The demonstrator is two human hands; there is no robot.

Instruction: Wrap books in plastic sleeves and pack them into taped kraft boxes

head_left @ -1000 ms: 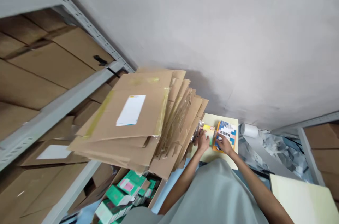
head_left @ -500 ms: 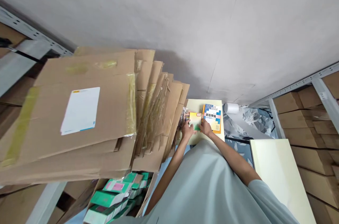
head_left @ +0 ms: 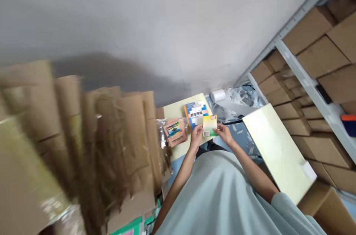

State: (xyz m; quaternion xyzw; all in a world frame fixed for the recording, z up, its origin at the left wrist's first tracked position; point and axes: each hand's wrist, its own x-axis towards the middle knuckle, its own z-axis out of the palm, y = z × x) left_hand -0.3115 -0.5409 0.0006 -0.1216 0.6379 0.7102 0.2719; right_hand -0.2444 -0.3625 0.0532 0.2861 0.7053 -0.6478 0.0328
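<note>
Between my two hands is a small yellow-and-green booklet (head_left: 210,124) with a barcode at its lower left. My left hand (head_left: 197,135) pinches its left edge, and my right hand (head_left: 224,133) grips the lower right corner. Just behind it, partly covered, a blue-and-white book (head_left: 194,112) with Chinese lettering lies on the pale yellow table (head_left: 178,105), an orange edge showing beneath. To the left of my left hand rests a pinkish booklet (head_left: 175,131) with a colourful picture, beside clear plastic wrap.
Blurred flattened cardboard (head_left: 130,135) stands upright at the left. A white roll (head_left: 218,95) sits beyond the table, near crumpled packing scraps (head_left: 241,96). To the right are a second pale tabletop (head_left: 275,146), an open carton (head_left: 326,205) and shelves of boxes (head_left: 319,53).
My view has swung to the right. The booklet has been raised off the blue-and-white book toward me and turned upright, and the pinkish booklet has come into sight.
</note>
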